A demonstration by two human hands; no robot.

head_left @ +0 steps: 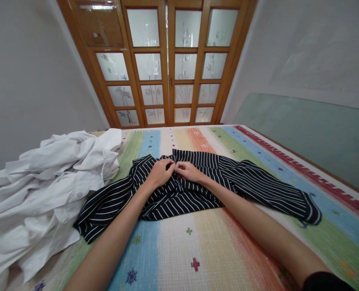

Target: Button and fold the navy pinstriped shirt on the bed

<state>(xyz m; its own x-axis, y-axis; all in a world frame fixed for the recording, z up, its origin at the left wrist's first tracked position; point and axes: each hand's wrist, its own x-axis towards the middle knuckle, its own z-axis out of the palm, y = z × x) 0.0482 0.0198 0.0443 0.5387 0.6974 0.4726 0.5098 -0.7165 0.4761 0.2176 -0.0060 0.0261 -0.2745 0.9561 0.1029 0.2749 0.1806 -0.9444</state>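
Observation:
A black shirt with thin white stripes (194, 198) lies spread across the table, its sleeves reaching out to the left and right. Near the top middle of this shirt, my left hand (162, 171) is closed with thumb and fingertips pinching the cloth. My right hand (188, 171) meets it fingertip to fingertip, also pinching the shirt there. Whether a button sits between the fingers is too small to make out. The cloth around both hands is bunched and creased.
A loose heap of white garments (55, 182) lies at the left, touching the striped shirt's left sleeve. Beneath everything is a colourful striped tablecloth (179, 250). A pale green panel (303, 129) leans on the right wall, and wooden glazed doors (167, 64) stand behind.

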